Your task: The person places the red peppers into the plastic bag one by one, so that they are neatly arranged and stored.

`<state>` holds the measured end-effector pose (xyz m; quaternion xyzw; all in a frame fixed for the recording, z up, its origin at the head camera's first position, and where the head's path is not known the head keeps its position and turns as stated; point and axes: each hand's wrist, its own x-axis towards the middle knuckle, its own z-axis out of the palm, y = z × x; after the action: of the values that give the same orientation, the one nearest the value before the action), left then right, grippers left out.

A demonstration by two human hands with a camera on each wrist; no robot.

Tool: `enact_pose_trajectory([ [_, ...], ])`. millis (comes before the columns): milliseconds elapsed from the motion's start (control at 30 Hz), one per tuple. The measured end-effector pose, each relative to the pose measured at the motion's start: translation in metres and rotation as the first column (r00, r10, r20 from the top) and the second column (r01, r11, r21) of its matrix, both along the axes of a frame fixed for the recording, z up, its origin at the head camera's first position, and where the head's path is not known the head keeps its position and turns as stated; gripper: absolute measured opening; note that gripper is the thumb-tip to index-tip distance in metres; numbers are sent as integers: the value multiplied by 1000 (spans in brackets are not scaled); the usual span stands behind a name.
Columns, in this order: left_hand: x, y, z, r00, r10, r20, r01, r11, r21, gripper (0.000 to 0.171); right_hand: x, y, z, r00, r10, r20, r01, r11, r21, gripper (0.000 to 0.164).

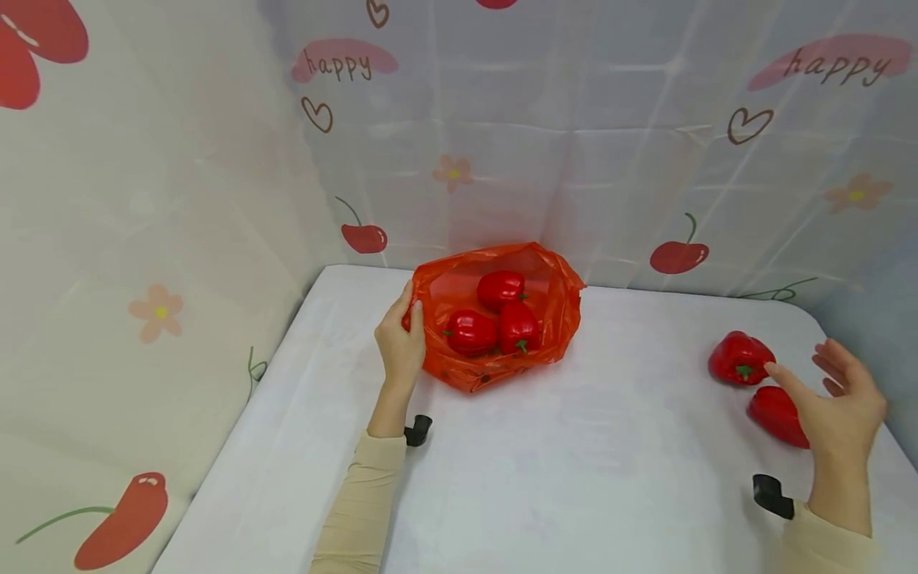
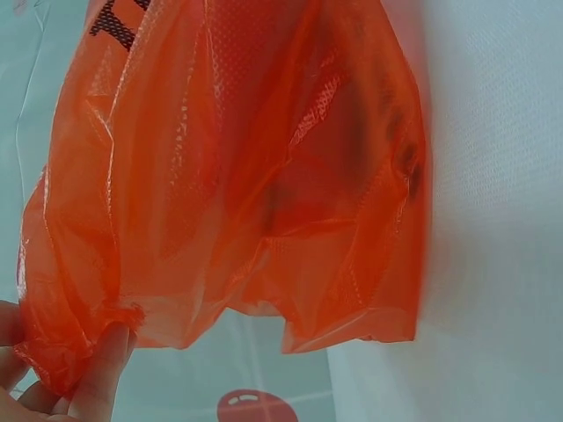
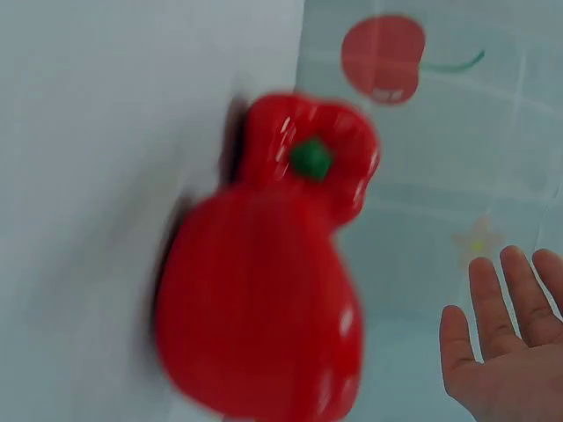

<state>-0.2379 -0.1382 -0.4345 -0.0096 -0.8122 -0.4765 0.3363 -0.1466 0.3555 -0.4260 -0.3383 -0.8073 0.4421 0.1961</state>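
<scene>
An orange-red plastic bag (image 1: pixel 459 371) lies with its mouth spread wide near the back of the table. Inside it sit three red bell peppers (image 1: pixel 469 332), shiny with green stems. My left hand (image 1: pixel 402 339) pinches the left rim of the bag; in the left wrist view thumb and fingers (image 2: pixel 101 369) grip the thin plastic. On the right, two more red bell peppers (image 1: pixel 740 359) lie close together on the table. Over the nearer bell pepper (image 1: pixel 774 414) hovers my right hand (image 1: pixel 842 410), its fingers spread and holding nothing; it partly hides that pepper in the head view.
The white table (image 1: pixel 574 462) spans the space between the bag and the loose peppers. A printed curtain (image 1: pixel 538 183) hangs behind the table and along its sides. Small black mounts (image 1: pixel 418 430) stick out at both wrists.
</scene>
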Motion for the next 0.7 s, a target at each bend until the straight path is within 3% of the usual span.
enact_pose_trajectory([
  [100, 0, 0, 0, 1000, 1, 0, -1, 1000, 2, 35, 9, 17, -7, 995, -15, 100, 16, 1000, -6, 76],
  [233, 1, 0, 1, 1000, 3, 12, -3, 1000, 4, 36, 18, 35, -19, 978, 28, 205, -20, 999, -40, 86],
  [467, 1, 0, 1, 1000, 0, 15, -1, 1000, 14, 35, 24, 59, -46, 950, 130, 283, -94, 986, -137, 101],
  [700, 0, 0, 0, 1000, -1, 10, 1, 1000, 13, 35, 23, 85, -89, 930, 163, 330, -124, 983, -136, 108],
])
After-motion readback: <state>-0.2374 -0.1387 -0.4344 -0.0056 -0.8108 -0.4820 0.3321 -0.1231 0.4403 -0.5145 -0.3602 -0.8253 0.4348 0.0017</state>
